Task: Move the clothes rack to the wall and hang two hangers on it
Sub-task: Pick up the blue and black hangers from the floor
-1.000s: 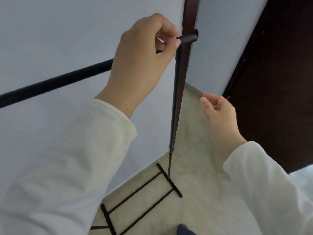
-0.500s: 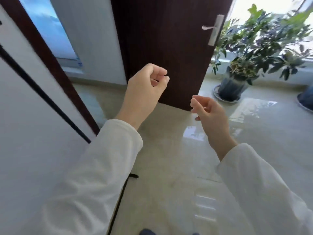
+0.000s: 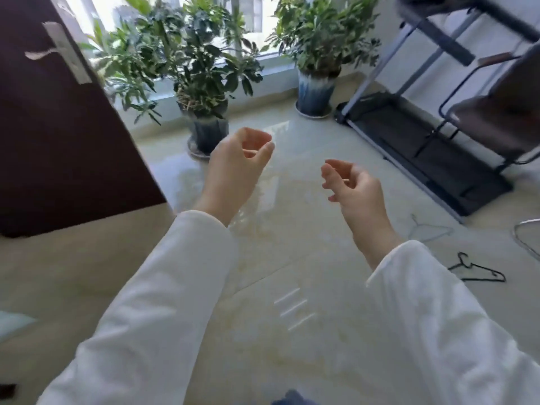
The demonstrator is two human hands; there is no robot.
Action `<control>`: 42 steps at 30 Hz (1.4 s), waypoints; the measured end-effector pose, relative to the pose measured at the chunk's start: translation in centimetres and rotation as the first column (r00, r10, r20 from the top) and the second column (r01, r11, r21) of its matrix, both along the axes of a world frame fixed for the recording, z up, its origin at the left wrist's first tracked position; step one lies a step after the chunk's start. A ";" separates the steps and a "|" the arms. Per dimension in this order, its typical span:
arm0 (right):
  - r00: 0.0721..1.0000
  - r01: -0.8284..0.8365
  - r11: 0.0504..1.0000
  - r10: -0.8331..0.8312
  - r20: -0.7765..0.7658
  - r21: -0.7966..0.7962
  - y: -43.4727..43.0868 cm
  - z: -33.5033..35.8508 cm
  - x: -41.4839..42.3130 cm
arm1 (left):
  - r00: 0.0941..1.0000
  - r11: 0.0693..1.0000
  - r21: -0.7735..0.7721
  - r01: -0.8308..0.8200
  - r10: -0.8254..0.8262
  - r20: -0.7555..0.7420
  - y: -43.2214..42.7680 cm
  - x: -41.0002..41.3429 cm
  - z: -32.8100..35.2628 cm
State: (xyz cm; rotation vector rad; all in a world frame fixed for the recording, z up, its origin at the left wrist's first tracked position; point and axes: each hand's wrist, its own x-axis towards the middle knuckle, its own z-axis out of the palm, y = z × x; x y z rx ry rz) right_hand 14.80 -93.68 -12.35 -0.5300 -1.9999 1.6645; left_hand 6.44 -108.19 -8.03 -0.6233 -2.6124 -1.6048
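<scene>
Hangers lie on the glossy tiled floor at the right: a thin black wire hanger (image 3: 476, 271), a pale clear hanger (image 3: 428, 229) beyond it, and part of a silver one (image 3: 526, 238) at the frame's edge. My left hand (image 3: 236, 168) hovers mid-frame, fingers loosely curled, holding nothing. My right hand (image 3: 355, 191) floats beside it, fingers apart and empty, left of the hangers and above the floor. The clothes rack is out of view.
A dark brown door (image 3: 58, 135) with a metal handle stands open at the left. Two potted plants (image 3: 204, 83) (image 3: 317, 62) sit by the window. A treadmill (image 3: 420, 141) and a dark chair (image 3: 496, 118) occupy the right side.
My left hand let go of the rack's top bar. The view swung right, away from the wall and rack, past the door, to the plants, treadmill and hangers on the floor.
</scene>
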 end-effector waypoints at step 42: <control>0.360 0.932 0.352 -0.926 0.112 -0.083 77.5 -8.5 9.9 | 0.504 0.520 -0.026 0.854 -0.812 0.295 93.1 -1.2 -10.5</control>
